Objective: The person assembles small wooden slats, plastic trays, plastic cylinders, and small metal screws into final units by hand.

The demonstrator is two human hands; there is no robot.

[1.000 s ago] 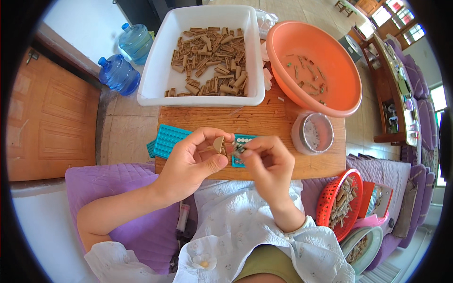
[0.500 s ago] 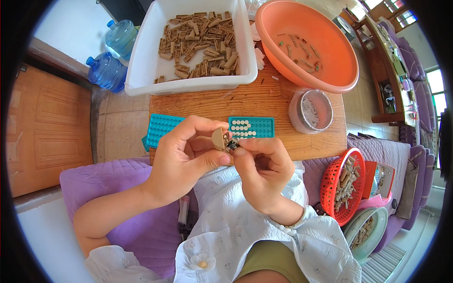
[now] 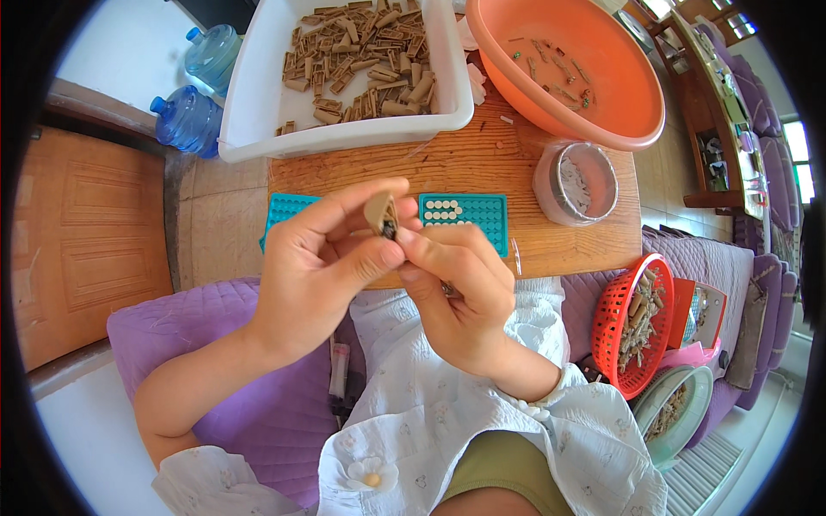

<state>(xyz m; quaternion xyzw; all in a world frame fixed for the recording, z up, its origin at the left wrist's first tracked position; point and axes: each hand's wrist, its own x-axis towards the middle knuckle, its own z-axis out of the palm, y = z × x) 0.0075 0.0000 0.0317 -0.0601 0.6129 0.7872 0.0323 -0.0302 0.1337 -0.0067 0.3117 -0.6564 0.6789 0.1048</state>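
My left hand (image 3: 314,267) is closed around a tan plastic shell (image 3: 379,209), holding it tilted between thumb and fingers. Small dark parts show in the shell's open side. Against its lower edge presses my right hand (image 3: 460,292), thumb and forefinger pinched together. A small electronic part (image 3: 448,290) peeks out among the curled right fingers; most of it is hidden. Beyond the hands, a teal tray (image 3: 486,225) holds rows of white round discs, partly covered by my right hand. Another teal tray (image 3: 284,209) lies behind my left hand.
On the wooden table (image 3: 344,176) stand a white bin (image 3: 258,142) of tan shells, an orange basin (image 3: 632,138) with several small parts, and a clear tub (image 3: 551,185) of white pieces. A red basket (image 3: 607,327) and a pale green basin (image 3: 693,421), both filled, are at right.
The shell has risen slightly leftward and turned, its opening now facing more to the right hand. The dark part at its mouth is now mostly hidden. My right fingers have curled in more.
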